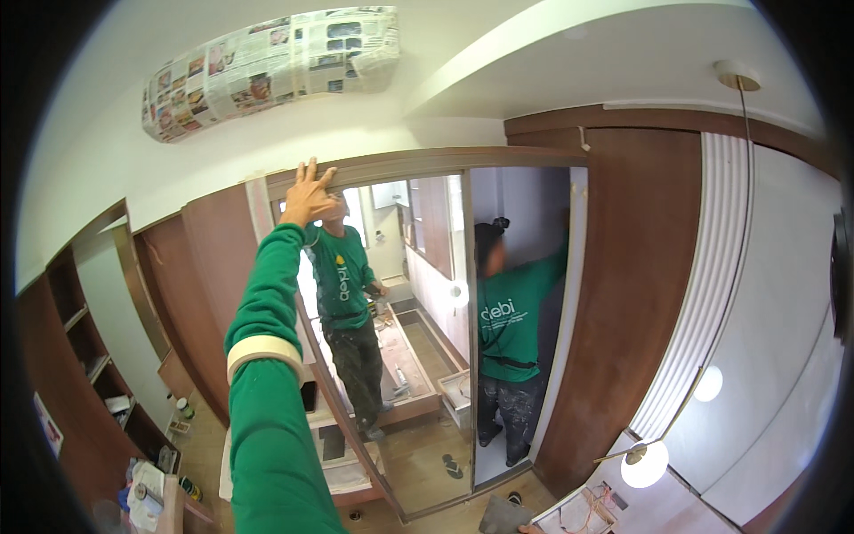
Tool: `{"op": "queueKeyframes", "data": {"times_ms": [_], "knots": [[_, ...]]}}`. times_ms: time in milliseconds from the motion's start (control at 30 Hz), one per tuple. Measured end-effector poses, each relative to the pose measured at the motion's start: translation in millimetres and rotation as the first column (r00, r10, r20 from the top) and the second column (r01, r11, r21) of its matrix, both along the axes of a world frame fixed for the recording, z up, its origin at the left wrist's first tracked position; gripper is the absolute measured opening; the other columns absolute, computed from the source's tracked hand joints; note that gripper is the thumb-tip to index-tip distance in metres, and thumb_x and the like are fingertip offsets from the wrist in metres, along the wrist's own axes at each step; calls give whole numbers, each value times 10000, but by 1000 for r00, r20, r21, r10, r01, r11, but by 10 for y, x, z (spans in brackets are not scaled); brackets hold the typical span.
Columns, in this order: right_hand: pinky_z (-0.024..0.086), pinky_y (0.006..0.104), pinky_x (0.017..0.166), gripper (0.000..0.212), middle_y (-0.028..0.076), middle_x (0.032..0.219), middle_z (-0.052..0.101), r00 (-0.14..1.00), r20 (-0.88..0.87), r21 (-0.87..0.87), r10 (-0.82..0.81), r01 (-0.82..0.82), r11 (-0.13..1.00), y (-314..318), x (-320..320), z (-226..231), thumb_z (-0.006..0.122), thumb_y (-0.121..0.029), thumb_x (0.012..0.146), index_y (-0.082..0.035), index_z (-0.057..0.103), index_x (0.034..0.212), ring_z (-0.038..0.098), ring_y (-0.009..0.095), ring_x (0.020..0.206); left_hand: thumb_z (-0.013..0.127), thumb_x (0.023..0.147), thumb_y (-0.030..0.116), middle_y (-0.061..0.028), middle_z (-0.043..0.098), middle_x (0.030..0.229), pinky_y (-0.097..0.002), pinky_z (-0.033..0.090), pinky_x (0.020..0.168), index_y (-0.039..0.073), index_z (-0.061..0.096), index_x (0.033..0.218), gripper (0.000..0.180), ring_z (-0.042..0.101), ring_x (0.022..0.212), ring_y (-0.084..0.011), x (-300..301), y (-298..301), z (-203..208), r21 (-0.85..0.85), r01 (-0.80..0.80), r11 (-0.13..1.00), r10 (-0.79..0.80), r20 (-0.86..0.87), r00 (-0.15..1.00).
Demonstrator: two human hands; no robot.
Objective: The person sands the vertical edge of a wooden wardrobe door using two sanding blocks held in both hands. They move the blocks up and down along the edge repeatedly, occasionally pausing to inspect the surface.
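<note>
My left hand (310, 194) reaches up with its fingers spread flat against the brown top rail (382, 165) of a sliding-door frame. A roll of cream masking tape (265, 350) is worn around my green left sleeve. Below the rail stands a mirrored door panel (431, 463), in which my own raised arm and waist-level hand are reflected. At the lower edge, only a few fingers of my right hand (530, 529) show, at the edge of a flat dark-grey piece (503, 514). Its exact kind is unclear.
A co-worker in a green shirt (516, 307) stands in the doorway, back toward me, beside a brown wood panel (632, 294). Round lamps (644, 465) hang at right. A newspaper-wrapped unit (271, 73) is high on the wall. Shelves (76, 316) and a cluttered stand (151, 498) are at left.
</note>
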State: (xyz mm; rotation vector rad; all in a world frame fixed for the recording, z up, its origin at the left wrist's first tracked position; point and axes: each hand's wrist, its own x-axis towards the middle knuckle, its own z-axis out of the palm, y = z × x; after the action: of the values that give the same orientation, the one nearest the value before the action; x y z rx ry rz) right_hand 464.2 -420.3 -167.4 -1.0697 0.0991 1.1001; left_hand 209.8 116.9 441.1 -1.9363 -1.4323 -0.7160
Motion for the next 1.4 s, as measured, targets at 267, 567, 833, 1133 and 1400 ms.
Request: {"op": "queueKeyframes", "data": {"times_ms": [267, 567, 833, 1133, 1400], "knots": [[457, 317, 519, 172, 26, 631, 581, 995, -4, 24, -103, 103, 994, -130, -84, -29, 652, -216, 902, -110, 611, 773, 563, 185, 552, 719, 712, 582, -243, 102, 1724, -555, 319, 1222, 273, 380, 1624, 1021, 86, 1571, -508, 120, -144, 52, -80, -9, 997, 7, -30, 1000], [468, 320, 640, 261, 30, 733, 667, 969, 246, -83, -10, 31, 996, -266, -178, 623, 643, -233, 925, -9, 727, 822, 592, 164, 671, 713, 706, 498, -274, 86, 1716, -567, 254, 1246, 240, 370, 1630, 1018, 75, 1562, -533, 77, -46, 152, -158, 13, 987, -15, -11, 1000], [451, 336, 703, 258, 19, 810, 655, 945, 326, -35, -24, 38, 999, -203, -250, 392, 658, -236, 917, 10, 728, 882, 569, 153, 759, 740, 646, 478, -269, 130, 1709, -535, 310, 1230, 247, 370, 1631, 1077, 129, 1559, -515, 5, 80, 148, -119, 2, 993, -5, -26, 1000], [441, 340, 690, 229, 7, 790, 644, 957, 287, -33, -39, 51, 998, -313, -298, 868, 660, -215, 917, -1, 725, 871, 567, 152, 745, 630, 771, 493, -334, 123, 1684, -573, 249, 1244, 164, 362, 1629, 957, 79, 1542, -572, 65, 370, 270, -184, -184, 966, 132, -260, 956], [448, 337, 696, 241, 9, 787, 657, 976, 211, -61, -53, 67, 996, -338, -330, 905, 664, -223, 922, -1, 740, 867, 579, 157, 748, 642, 757, 484, -324, 101, 1692, -577, 247, 1243, 159, 352, 1633, 978, 59, 1547, -568, 167, -69, 203, -206, -77, 976, 67, -53, 996]]}}
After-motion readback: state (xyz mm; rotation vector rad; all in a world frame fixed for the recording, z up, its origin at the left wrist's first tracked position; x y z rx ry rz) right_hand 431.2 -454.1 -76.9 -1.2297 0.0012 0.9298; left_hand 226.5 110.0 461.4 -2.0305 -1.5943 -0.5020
